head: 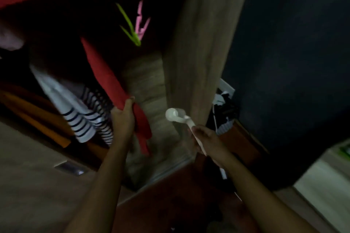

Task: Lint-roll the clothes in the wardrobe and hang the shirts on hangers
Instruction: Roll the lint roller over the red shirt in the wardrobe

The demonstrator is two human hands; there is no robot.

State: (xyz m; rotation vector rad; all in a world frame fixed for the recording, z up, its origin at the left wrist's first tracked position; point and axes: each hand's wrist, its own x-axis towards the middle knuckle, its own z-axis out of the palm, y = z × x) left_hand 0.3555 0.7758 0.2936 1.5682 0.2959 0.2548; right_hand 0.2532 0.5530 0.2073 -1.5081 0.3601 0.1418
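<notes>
Red garment [111, 79]: hangs at wardrobe's right side beside the wooden panel [198, 43], lower edge gripped by left hand [123, 117]. Right hand [206, 138] holds lint roller [175, 114] w/ head just clear of fabric. Rolling apparently not finished; striped shirt [89, 119] & others remain.

Right of my right hand's fingers [199, 131] I see a large blue-black surface [293, 53] filling the upper right; I cannot tell whether it is a wall or a door. A white wall plate [227, 86] sits at its left edge, above those fingers. Just under the plate lies a dark-and-white heap [224, 108], too blurred for me to name. Below the fingers the floor [170, 198] is reddish-brown. Far right and lower, a pale surface [322, 172] carries something green [345, 150] at the frame edge. Left of and below my left hand's fingers [129, 102], a small metal plate [71, 168] glints on a beige panel [28, 185].
</notes>
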